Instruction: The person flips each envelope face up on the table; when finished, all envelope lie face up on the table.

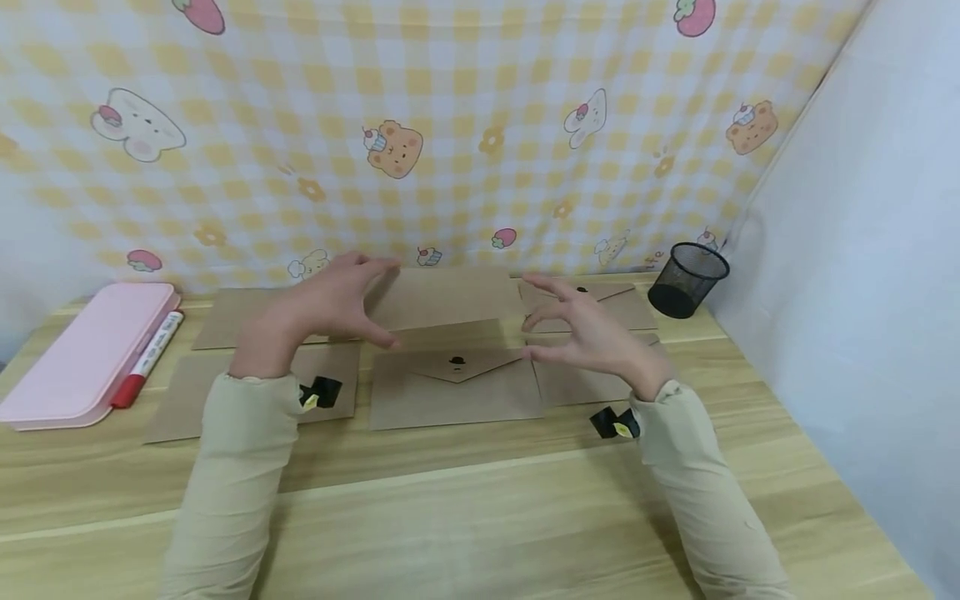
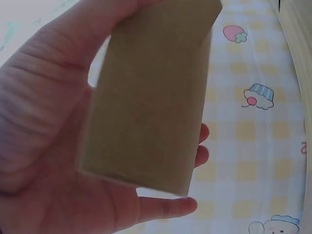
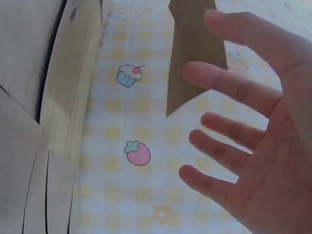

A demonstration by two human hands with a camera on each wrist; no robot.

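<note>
Currently, a brown envelope (image 1: 446, 296) is raised near the far edge of the table (image 1: 450, 525), its left end held by the left hand (image 1: 322, 304); the right hand (image 1: 588, 333), loosely spread, grips nothing; expect light, crease-prone paper; support short edges gently.

Looks like you're at a desk nook indoors, home or not I can't tell. You've got a wood-grain tabletop (image 1: 450, 517), a yellow gingham curtain (image 1: 465, 75) with cartoon bears (image 1: 397, 150) and strawberries (image 1: 504, 238), and desk stuff: brown envelopes (image 1: 457, 404), a marker (image 1: 153, 350), a pink case (image 1: 93, 354), a black mesh cup (image 1: 686, 282).
</note>
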